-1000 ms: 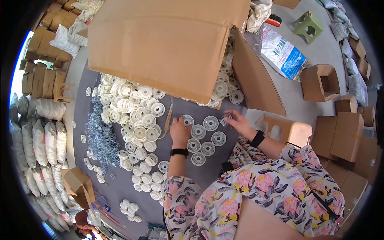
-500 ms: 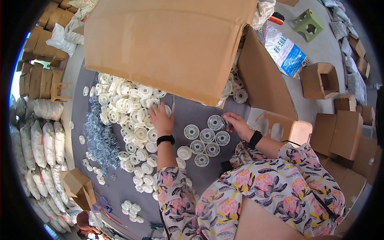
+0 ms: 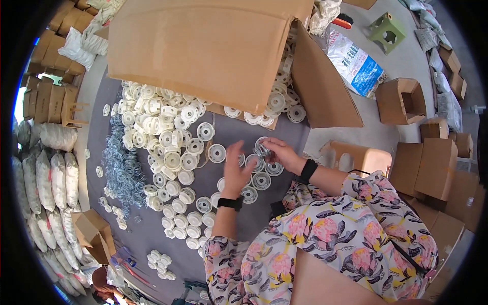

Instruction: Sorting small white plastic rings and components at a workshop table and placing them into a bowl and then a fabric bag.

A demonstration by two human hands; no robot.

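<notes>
My right hand (image 3: 284,155) pinches the edge of a round grey-white plastic disc (image 3: 261,146) with a ringed face. Close by on its left, my left hand (image 3: 237,173) is held over the group of discs, thumb and fingers apart with nothing seen between them. Beneath and around both hands lie several similar discs, among them a ringed disc (image 3: 261,181), partly covered by the hands. A single white disc (image 3: 217,153) rests just beyond my left hand. Farther left spreads a big heap of white plastic wheel-shaped parts (image 3: 165,137).
A tangle of bluish metal springs (image 3: 122,170) borders the heap. Over the far side leans a large cardboard box (image 3: 198,51), its flap (image 3: 325,81) to the right. Small white parts (image 3: 161,264) sit near the front of the grey table (image 3: 137,239). A chair (image 3: 356,155) stands at right.
My left hand has left the heap's edge and come right, close to my right hand. My right hand now grips the disc it was beside. The whole view has shifted slightly.
</notes>
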